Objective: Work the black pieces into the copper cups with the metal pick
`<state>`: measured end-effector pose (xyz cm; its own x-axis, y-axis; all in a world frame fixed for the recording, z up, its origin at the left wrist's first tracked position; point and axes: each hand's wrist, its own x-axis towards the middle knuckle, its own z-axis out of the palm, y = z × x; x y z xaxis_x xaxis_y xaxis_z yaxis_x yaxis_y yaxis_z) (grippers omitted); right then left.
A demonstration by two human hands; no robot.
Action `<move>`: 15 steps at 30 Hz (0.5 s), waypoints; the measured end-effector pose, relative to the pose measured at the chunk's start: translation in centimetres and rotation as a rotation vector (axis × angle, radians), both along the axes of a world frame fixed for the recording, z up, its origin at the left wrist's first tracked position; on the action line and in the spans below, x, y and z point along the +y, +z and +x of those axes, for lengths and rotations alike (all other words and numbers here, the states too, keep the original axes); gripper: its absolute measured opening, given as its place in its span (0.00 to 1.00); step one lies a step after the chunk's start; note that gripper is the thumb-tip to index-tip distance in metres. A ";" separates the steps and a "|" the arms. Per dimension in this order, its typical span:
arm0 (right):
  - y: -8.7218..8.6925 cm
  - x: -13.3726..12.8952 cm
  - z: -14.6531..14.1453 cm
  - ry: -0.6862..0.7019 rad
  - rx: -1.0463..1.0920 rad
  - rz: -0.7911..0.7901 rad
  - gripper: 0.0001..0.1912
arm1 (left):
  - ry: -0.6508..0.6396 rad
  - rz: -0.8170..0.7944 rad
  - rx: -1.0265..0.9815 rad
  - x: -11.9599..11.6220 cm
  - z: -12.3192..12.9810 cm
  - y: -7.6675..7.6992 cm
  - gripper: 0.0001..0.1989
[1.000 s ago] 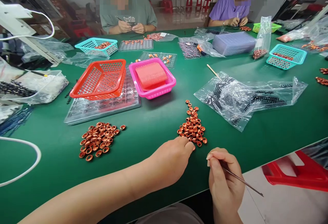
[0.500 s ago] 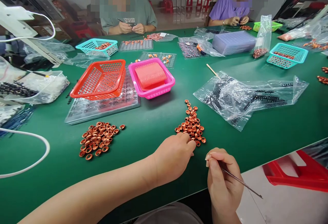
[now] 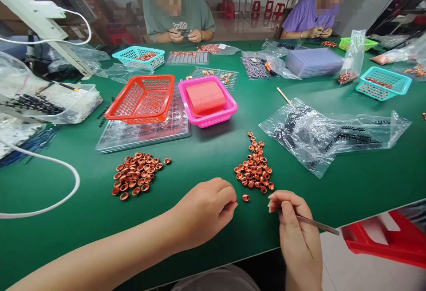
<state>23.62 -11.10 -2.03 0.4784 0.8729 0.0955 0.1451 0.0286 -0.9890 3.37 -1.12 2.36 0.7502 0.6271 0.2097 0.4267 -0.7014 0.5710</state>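
My left hand (image 3: 208,211) hovers low over the green table with fingers curled and thumb against them; whether something small is in the pinch is hidden. Just right of it, one copper-coloured cup-shaped piece (image 3: 246,198) lies apart from a pile of similar copper pieces (image 3: 254,171). My right hand (image 3: 296,229) is closed around a thin metal tool (image 3: 319,225), whose tail sticks out to the right; its other end is hidden by my fingers. Left of my left hand lies a second pile of copper pieces (image 3: 135,173), hollow sides mostly up.
An orange basket (image 3: 140,118) rests on clear trays (image 3: 146,135), beside a pink basket (image 3: 213,120) holding a pinkish-red block. A plastic bag with black parts (image 3: 319,135) lies at right. A white cable (image 3: 75,171) loops in at left. Two co-workers sit across the table.
My left hand has drawn back leftward from the copper pile, and a single piece now shows where it was. The tool in my right hand has turned closer to level. The view has shifted slightly.
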 end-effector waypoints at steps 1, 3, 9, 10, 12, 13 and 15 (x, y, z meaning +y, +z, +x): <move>0.2 -0.2 0.6 0.037 -0.117 -0.046 0.12 | 0.016 -0.004 -0.015 -0.2 -0.9 -0.2 0.05; 0.6 -0.6 1.9 0.081 -0.333 -0.087 0.14 | 0.072 -0.022 -0.035 -0.3 -2.5 -0.9 0.05; 1.2 -1.7 4.1 0.095 -0.528 -0.133 0.14 | 0.178 -0.243 -0.212 0.4 -4.1 -3.0 0.07; 1.2 -1.7 3.9 0.106 -0.522 -0.110 0.13 | 0.183 -0.285 -0.230 0.6 -4.0 -3.1 0.07; 1.2 -1.6 3.0 0.164 -0.476 -0.029 0.10 | 0.195 -0.354 -0.279 1.0 -3.7 -3.2 0.06; 1.2 -1.4 2.3 0.205 -0.430 0.026 0.07 | 0.200 -0.383 -0.310 1.1 -3.5 -3.2 0.06; 1.2 -0.8 0.8 0.277 -0.320 0.021 0.05 | 0.214 -0.428 -0.359 1.1 -3.3 -3.3 0.06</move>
<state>24.43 -11.92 -0.80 0.1690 0.9606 0.2205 0.4285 0.1299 -0.8942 0.02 0.01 -0.91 0.5268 0.8412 0.1221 0.2615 -0.2971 0.9183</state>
